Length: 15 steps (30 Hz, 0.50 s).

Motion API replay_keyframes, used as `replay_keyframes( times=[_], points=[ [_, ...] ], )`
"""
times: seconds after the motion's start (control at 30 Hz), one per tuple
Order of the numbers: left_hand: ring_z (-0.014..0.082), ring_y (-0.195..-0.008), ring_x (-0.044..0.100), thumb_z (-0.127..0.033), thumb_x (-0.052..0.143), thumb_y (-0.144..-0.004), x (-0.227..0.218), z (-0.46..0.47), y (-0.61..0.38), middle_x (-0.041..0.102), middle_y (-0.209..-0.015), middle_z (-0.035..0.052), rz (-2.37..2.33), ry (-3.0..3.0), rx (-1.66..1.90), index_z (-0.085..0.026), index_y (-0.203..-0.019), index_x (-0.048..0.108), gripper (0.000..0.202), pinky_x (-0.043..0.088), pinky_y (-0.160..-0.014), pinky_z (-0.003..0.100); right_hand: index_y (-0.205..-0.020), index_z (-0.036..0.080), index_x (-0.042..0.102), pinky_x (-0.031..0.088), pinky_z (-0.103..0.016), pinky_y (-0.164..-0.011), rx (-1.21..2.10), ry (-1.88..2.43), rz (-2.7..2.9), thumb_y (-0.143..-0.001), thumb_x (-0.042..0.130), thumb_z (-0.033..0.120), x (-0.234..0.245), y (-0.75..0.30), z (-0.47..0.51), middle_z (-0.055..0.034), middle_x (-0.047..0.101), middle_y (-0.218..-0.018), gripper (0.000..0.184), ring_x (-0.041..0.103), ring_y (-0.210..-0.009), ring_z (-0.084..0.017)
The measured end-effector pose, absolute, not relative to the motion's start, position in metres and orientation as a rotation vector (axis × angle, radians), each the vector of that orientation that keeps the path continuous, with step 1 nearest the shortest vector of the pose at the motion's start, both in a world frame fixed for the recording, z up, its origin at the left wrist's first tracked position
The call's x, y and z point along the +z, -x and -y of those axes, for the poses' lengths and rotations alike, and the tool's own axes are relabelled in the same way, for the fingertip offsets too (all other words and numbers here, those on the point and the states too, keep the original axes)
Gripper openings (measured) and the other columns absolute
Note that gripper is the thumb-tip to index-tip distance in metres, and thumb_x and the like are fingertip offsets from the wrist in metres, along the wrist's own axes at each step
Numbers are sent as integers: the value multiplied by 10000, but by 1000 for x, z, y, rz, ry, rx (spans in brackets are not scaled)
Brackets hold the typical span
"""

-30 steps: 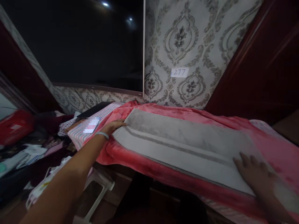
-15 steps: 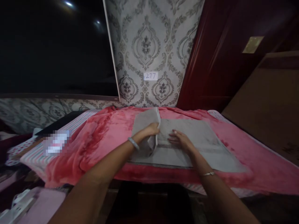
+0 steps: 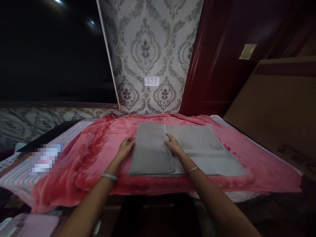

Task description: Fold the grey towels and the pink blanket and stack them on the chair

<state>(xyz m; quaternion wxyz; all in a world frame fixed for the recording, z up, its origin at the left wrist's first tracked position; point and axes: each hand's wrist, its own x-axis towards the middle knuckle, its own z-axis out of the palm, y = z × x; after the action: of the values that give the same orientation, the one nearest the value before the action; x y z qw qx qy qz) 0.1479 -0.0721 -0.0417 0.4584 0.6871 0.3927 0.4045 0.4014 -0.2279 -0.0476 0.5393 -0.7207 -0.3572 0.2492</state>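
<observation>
The left hand (image 3: 125, 147) lies by the left edge of the cloth (image 3: 153, 149), fingers loosely curled; whether it pinches that edge or only rests against it, I cannot tell. The right hand (image 3: 173, 144) is at the free edge of the doubled part, thumb and forefinger parted, gripping nothing that shows. Set so, one at each side of the doubled part, the hands seem placed to keep its layers square and flat. Each wrist has a band: a broad one (image 3: 109, 176) on the left, a thin one (image 3: 192, 169) on the right.

The grey cloth lies flat in front of the person, its left end doubled over, the rest spread single to the right with a paler stripe across it. Under it is a pink blanket (image 3: 106, 164), which probably serves as a soft, level bed for the work; a striped sheet (image 3: 14, 177) shows below that. To the left, on the sheet, is a blurred-out item (image 3: 45, 159), apart from the cloth. Beyond stand the patterned wall (image 3: 145, 59) with its "277" label (image 3: 151, 81), a dark screen (image 3: 49, 56) and, at right, a carton (image 3: 278, 98).
</observation>
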Motion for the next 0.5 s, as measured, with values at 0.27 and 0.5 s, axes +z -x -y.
replay_keyframes(
  times=[0.27,0.5],
  points=[
    [282,-1294,612,-593,618,-815,-81,87,-145,684,-1371,129,-743,-1869,909,-174,-1263,694,618,441,-1145,469,-1440,166,616,375,-289,-1166,245,1882,971,-737,494,61,-41,-418,227,-83,616,-1431,721,543,-1336,-197],
    [266,-1115,667,-472,598,-878,-82,85,-149,749,-1180,112,-691,-2252,832,-192,-1275,712,499,502,-1040,459,-1373,131,669,431,-324,-1112,166,2052,944,-748,513,80,-72,-438,251,-130,684,-1296,646,620,-1218,-229]
  ],
)
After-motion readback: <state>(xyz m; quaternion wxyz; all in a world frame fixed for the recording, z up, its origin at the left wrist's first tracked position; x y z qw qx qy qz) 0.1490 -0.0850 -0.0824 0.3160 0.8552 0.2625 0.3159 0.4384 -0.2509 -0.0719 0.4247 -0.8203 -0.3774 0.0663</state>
